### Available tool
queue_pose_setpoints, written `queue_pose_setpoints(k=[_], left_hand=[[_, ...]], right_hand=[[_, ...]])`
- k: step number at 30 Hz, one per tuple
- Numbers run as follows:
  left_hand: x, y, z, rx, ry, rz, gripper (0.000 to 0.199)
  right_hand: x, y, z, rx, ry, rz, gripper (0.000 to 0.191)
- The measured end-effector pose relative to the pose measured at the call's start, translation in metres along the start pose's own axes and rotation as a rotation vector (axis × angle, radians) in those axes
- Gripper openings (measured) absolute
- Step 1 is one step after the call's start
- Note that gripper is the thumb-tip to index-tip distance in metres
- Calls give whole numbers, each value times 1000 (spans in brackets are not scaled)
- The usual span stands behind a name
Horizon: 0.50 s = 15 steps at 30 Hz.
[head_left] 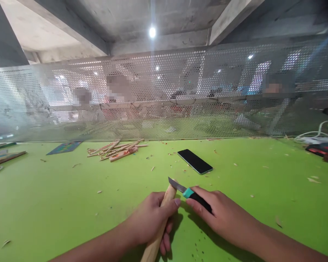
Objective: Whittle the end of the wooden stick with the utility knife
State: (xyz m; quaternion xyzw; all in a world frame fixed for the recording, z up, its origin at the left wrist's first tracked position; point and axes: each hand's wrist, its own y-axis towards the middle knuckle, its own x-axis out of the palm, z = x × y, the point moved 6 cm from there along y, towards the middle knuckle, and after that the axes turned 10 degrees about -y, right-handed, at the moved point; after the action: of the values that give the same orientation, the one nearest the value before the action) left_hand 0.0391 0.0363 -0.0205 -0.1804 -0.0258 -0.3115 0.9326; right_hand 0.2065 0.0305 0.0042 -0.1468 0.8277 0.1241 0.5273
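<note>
My left hand [155, 218] is wrapped round a pale wooden stick [167, 196], its thumb lying along the upper side. The stick slants up and away from me, and its lower end runs out of the bottom of the view. In my right hand [215, 209] is a carving knife [198, 201] with a black and teal handle. Its grey blade points left and lies across the far end of the stick, seemingly touching it. Both hands are just above the green tabletop [71, 203].
A dark-screened phone [195, 161] lies beyond my hands. Further back is a heap of wooden sticks [117, 150], with a patterned blue sheet [64, 147] to its left. Shavings are scattered about. A perforated metal screen [153, 120] borders the back; a red-and-black tool [324, 149] sits far right.
</note>
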Motion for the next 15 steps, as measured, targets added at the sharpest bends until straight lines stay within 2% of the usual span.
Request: queue_pose_setpoints(k=[8, 15], left_hand=[[-2, 5, -9, -81, 31, -71, 47], [1, 1, -2, -76, 18, -162, 45]], right_hand=[[0, -3, -11, -121, -48, -62, 38], [0, -5, -10, -138, -57, -61, 38]])
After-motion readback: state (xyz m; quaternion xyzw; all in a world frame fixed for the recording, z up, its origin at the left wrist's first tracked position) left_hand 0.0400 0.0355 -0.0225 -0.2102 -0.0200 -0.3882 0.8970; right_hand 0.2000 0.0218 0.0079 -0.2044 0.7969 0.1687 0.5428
